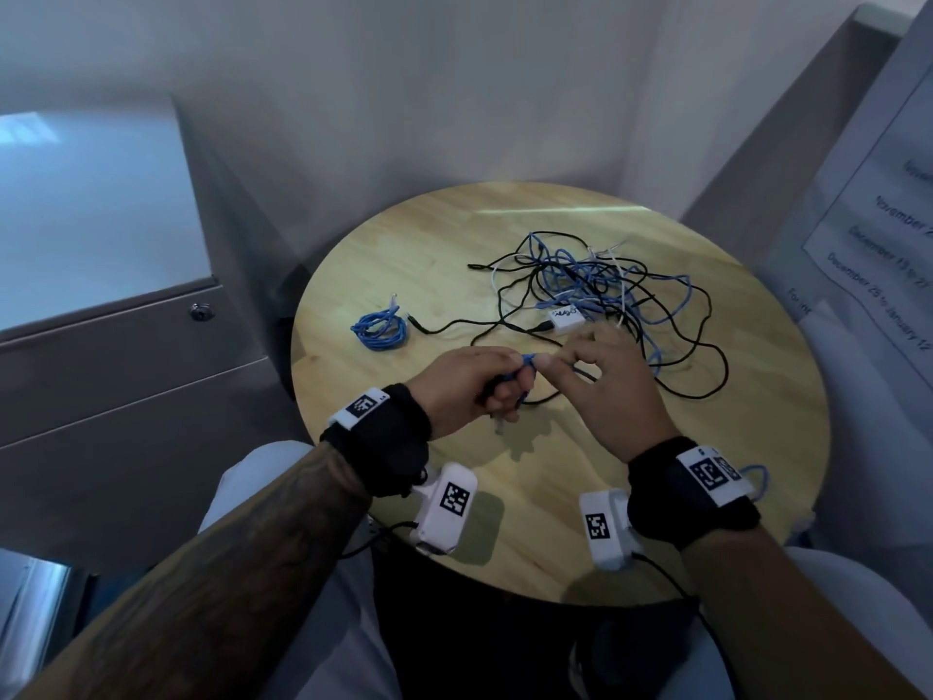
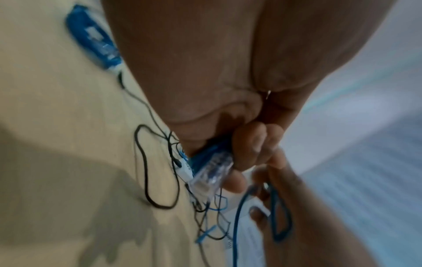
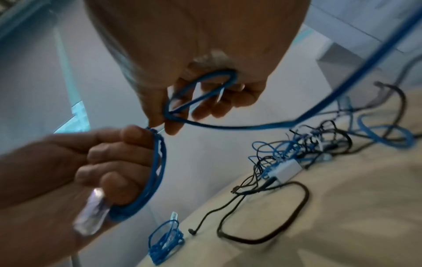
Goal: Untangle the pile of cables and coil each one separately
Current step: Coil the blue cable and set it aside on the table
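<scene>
**Blue cable between two hands**

The left hand (image 1: pixel 462 384) is curled round a few loops of blue cable (image 3: pixel 160 162), its clear plug (image 3: pixel 91 213) sticking out under the fist. The right hand (image 1: pixel 603 391) pinches the same cable at the left hand's thumb, a loop hooked over its fingers (image 3: pixel 212 106). Beyond the right hand lies the tangled pile (image 1: pixel 595 285) on the round table (image 1: pixel 555 538). Beyond the left hand sits a finished blue coil (image 1: pixel 379 329).
</scene>
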A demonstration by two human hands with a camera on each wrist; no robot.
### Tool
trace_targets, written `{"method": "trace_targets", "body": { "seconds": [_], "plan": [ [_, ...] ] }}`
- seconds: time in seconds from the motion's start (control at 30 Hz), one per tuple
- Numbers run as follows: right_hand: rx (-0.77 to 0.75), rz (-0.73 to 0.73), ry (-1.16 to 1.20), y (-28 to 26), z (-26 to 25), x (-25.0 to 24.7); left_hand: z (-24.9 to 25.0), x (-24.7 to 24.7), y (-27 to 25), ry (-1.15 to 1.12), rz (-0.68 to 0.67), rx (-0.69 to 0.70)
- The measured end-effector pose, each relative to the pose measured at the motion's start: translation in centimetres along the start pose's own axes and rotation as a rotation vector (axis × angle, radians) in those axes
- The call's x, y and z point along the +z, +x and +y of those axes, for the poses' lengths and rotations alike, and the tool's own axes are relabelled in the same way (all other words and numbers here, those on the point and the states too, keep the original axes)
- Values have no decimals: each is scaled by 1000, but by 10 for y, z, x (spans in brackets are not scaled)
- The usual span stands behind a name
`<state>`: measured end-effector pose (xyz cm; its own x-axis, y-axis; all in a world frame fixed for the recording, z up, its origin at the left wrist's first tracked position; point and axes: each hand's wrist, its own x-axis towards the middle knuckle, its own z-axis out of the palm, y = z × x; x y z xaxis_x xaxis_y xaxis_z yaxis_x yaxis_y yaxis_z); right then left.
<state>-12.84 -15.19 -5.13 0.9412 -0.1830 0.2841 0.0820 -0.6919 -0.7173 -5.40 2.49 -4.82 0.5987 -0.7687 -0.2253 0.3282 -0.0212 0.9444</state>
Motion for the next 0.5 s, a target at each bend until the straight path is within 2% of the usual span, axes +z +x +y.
{"method": "trace_targets", "body": {
  "seconds": [0.07, 0.13, 0.2, 0.27, 0.37, 0.5],
  "plan": [
    [31, -13, 85, 0, 0, 1, 4, -2, -1, -166, -35, -27],
    [143, -68, 381, -3, -1, 3, 7, -9, -1, -353, -65, -50],
    [303, -82, 647, -5, 0, 3, 12, -20, 0, -520, -40, -31],
    [398, -106, 750, -4, 5, -3, 17, -33, 0, -622, 40, 3],
    [420, -95, 750, 2, 19, -12, 25, -53, -3, -721, 182, 65],
    [424, -135, 363, -1, 33, -6, 28, -62, -8, -792, 231, 107]
  ]
}}
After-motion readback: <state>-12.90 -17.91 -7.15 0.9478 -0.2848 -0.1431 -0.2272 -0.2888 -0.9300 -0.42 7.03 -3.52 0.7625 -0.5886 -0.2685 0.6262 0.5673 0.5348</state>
